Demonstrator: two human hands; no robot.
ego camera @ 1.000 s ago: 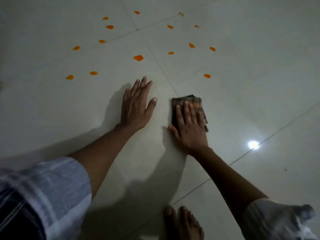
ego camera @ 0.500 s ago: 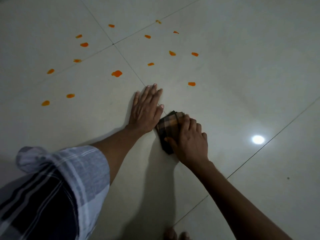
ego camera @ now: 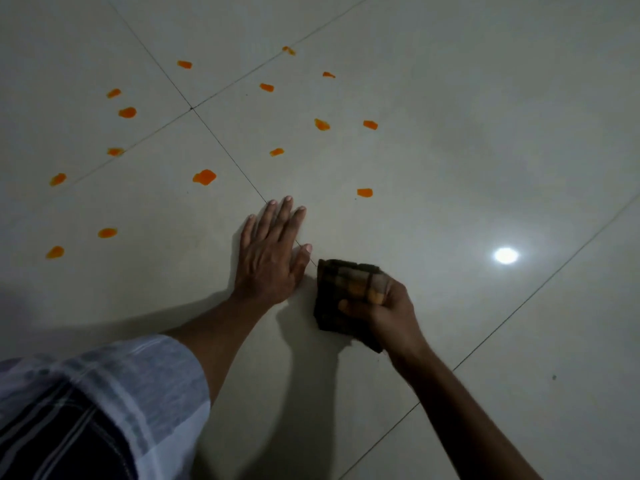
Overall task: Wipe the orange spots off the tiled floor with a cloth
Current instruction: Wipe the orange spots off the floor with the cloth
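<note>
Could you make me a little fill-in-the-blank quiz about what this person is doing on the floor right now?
1. The right hand grips a folded, checked ____.
2. The left hand lies ____ on the tiled floor, fingers straight.
3. The spots scattered over the tiles are ____ in colour.
4. The spot nearest the left hand's fingertips is ____ by the cloth.

Missing words: cloth; flat; orange; untouched
</note>
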